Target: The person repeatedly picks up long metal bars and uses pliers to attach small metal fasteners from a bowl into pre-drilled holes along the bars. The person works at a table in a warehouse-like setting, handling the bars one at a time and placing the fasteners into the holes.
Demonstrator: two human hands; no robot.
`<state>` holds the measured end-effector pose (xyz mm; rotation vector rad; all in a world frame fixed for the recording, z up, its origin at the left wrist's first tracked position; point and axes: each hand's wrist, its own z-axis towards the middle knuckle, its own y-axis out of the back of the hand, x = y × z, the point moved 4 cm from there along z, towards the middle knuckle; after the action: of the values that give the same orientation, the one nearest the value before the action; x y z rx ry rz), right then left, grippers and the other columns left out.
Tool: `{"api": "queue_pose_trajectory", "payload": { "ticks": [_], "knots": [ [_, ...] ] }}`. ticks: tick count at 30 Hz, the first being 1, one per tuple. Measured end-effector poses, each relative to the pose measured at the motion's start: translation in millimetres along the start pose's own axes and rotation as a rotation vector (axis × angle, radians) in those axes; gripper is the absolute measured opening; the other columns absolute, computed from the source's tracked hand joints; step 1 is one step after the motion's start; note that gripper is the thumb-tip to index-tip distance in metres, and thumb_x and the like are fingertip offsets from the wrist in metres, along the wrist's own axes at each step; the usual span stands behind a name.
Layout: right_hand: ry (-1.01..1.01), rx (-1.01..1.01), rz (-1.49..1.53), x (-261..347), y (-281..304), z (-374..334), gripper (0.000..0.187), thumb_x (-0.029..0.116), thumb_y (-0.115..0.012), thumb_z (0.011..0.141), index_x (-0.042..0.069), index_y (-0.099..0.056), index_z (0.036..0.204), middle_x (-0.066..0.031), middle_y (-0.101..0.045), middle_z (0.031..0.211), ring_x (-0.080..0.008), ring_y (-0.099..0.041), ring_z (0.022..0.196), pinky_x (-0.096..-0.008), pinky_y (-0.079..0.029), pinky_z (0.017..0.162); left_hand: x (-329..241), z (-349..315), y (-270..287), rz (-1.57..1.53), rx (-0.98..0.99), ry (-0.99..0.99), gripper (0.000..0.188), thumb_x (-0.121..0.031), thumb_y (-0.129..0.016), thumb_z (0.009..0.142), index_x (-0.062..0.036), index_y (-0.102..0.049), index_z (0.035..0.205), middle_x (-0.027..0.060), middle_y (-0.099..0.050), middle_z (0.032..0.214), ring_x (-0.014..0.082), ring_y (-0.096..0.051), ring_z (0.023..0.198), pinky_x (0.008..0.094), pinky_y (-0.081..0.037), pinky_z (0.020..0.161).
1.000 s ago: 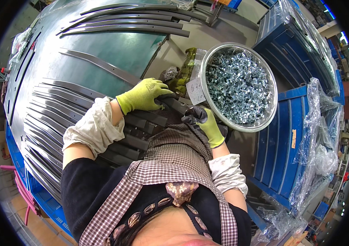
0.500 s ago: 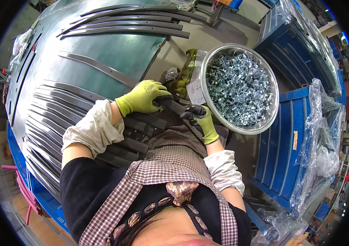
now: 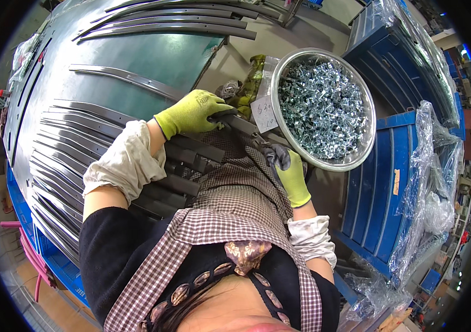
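A long dark metal strip (image 3: pixel 136 82) slants from the table to in front of my apron. My left hand (image 3: pixel 194 113), in a yellow-green glove with dark fingertips, is closed around it close to its near end. Just below and right of that end, my right hand (image 3: pixel 291 172) wears a matching glove. Its fingers are bent together at a small metallic piece (image 3: pixel 258 140) by the strip's tip; what exactly they pinch is too small to name. A round metal bowl (image 3: pixel 373 133) full of small shiny metal clips (image 3: pixel 324 110) stands right of my hands.
Several similar strips (image 3: pixel 75 144) lie side by side on the green table (image 3: pixel 158 55), their ends projecting near my lap. More strips (image 3: pixel 174 26) rest at its far side. A marked paper tag (image 3: pixel 263 114) touches the bowl. Blue metal bins (image 3: pixel 382 188) with clear plastic wrap stand at right.
My right hand has shifted down and right, uncovering more of the strip's end. My left hand has risen slightly and moved left, keeping its grip on the strip.
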<state>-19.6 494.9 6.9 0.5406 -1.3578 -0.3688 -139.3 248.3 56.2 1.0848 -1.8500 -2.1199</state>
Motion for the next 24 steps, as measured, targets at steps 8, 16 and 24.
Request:
{"api": "queue_pose_trajectory", "payload": {
  "ticks": [8, 16, 24],
  "knots": [
    [-0.001, 0.076, -0.098, 6.8, -0.7, 5.0, 0.02, 0.008, -0.063, 0.088, 0.0, -0.069, 0.105, -0.018, -0.072, 0.096, -0.0345, -0.069, 0.088, -0.0368, -0.052, 0.077, 1.0, -2.8, -3.0, 0.043, -0.034, -0.004, 0.052, -0.021, -0.076, 0.072, -0.0121, -0.067, 0.123, 0.0098, -0.067, 0.096, 0.031, -0.063, 0.094, 0.0422, -0.05, 0.086],
    [-0.013, 0.066, -0.125, 0.4, -2.8, 2.4, 0.025, 0.005, -0.062, 0.086, -0.001, -0.069, 0.109, -0.0165, -0.073, 0.097, -0.032, -0.07, 0.09, -0.0349, -0.053, 0.08, 1.5, -2.4, -3.8, 0.066, -0.029, -0.015, 0.049, -0.028, -0.072, 0.077, -0.014, -0.067, 0.124, 0.0113, -0.069, 0.099, 0.0313, -0.065, 0.096, 0.0416, -0.051, 0.088],
    [-0.064, 0.04, -0.02, -23.7, -8.8, -1.3, 0.022, 0.003, -0.061, 0.086, -0.002, -0.07, 0.106, -0.0156, -0.074, 0.093, -0.0259, -0.071, 0.084, -0.0316, -0.052, 0.078, 0.0, -3.2, -3.7, 0.026, -0.047, -0.008, 0.05, -0.021, -0.075, 0.074, -0.0132, -0.067, 0.123, 0.0113, -0.068, 0.099, 0.0323, -0.063, 0.095, 0.0424, -0.05, 0.088]
  ]
}}
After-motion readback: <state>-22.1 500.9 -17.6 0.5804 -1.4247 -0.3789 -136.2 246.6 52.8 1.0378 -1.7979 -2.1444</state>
